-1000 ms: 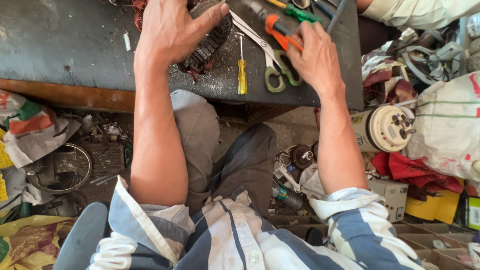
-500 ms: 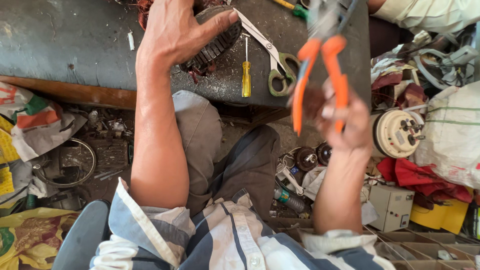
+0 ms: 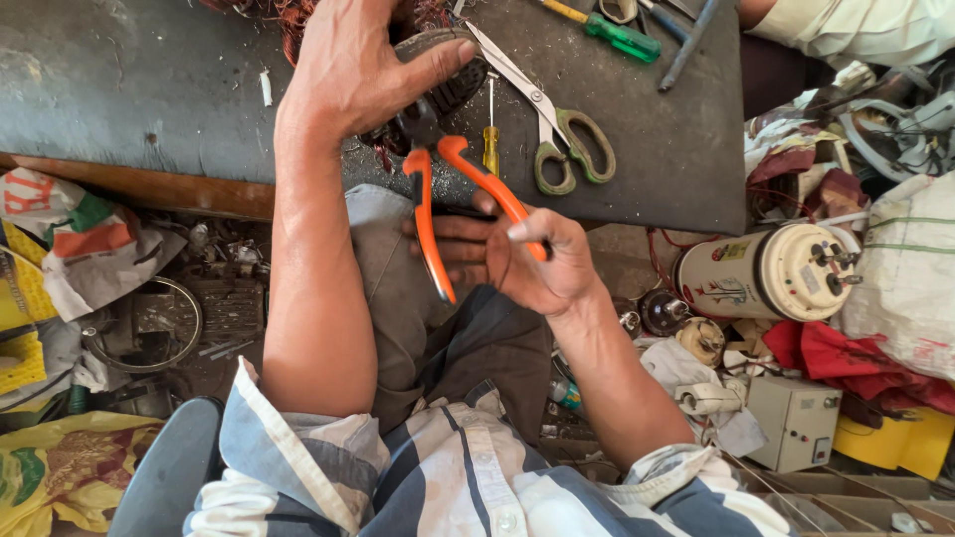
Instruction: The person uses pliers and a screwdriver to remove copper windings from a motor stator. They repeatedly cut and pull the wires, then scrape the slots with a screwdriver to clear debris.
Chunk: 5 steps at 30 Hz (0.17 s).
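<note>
- One dark tabletop [image 3: 149, 89]; all places below are given from it.
- Left hand [image 3: 358, 70]: over the tabletop's near edge, grip clenched on one dark ribbed round part [image 3: 448, 75], thumb laid across its top.
- Right hand [image 3: 527, 259]: just off the near edge, above the lap, grip grasping one pair of orange-handled pliers [image 3: 448, 214]. Two handles counted, spread apart; fingers wrap the right one, the left one hangs free. The plier head sits at the tabletop's edge, touching the ribbed part.
- One pair of scissors [image 3: 557, 129] with olive loops, flat on the tabletop just right of the ribbed part.
- Screwdrivers on the tabletop: two counted. One small yellow-handled screwdriver [image 3: 490, 139] between part and scissors; one green-handled screwdriver [image 3: 617, 35] near the far edge.
- One cream cylinder [image 3: 766, 273] with knobs on its end, on the floor right of the tabletop.
- One pale sleeve [image 3: 856, 30] of another person at the far right corner.
</note>
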### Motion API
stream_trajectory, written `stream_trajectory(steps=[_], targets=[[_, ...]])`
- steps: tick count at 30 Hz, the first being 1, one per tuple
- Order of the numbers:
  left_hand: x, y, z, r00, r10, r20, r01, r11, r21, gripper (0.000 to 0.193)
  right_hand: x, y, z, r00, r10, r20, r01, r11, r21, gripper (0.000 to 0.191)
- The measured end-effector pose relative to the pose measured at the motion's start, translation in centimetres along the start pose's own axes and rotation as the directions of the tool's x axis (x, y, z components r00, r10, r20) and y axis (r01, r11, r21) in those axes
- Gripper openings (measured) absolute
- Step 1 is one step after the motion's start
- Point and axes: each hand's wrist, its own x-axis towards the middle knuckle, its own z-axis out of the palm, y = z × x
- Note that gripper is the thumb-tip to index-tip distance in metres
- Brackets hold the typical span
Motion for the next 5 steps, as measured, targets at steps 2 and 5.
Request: stream_trajectory(steps=[2, 5], targets=[[0.16, 0.10, -0.05, 0.999, -0.046, 0.029, 0.047, 0.999, -0.026, 0.059, 0.29, 0.22, 0.19, 1.000, -0.013, -0.027, 0.013, 0.999, 0.030, 0.029], [0.09, 0.37, -0.22, 0.997, -0.074, 0.029, 0.075, 0.997, -0.031, 0.061, 0.46, 0.63, 0.40, 0.998, -0.025, -0.054, 0.029, 0.997, 0.076, 0.029]])
